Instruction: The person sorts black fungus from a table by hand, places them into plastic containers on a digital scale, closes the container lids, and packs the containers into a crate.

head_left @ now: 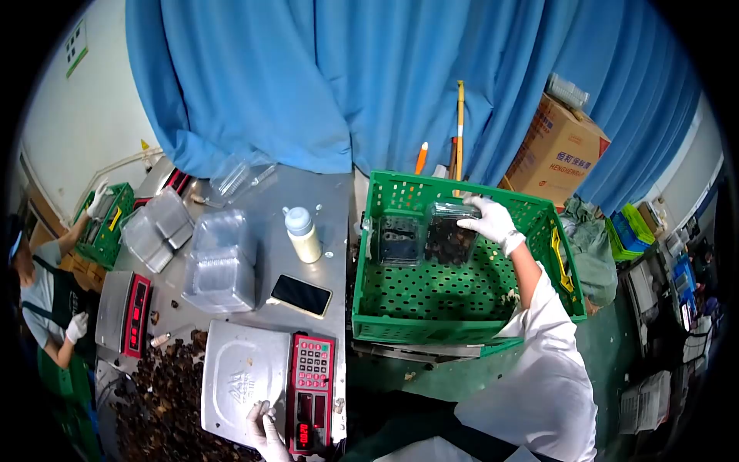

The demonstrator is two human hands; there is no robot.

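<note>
My right hand, in a white glove, grips the edge of a clear plastic box filled with dark brown pieces. The hand reaches into a green perforated crate, and the box is over its far side. Beside it in the crate sits another clear box with dark contents. My left hand, also gloved, is by the near edge of a scale with a red keypad panel. Its fingers are loosely bent and slightly apart, with nothing visible in them.
Loose dark pieces lie heaped on the metal table left of the scale. Stacked clear boxes, a bottle and a phone stand or lie behind it. A co-worker is at far left by a second scale. A cardboard carton stands back right.
</note>
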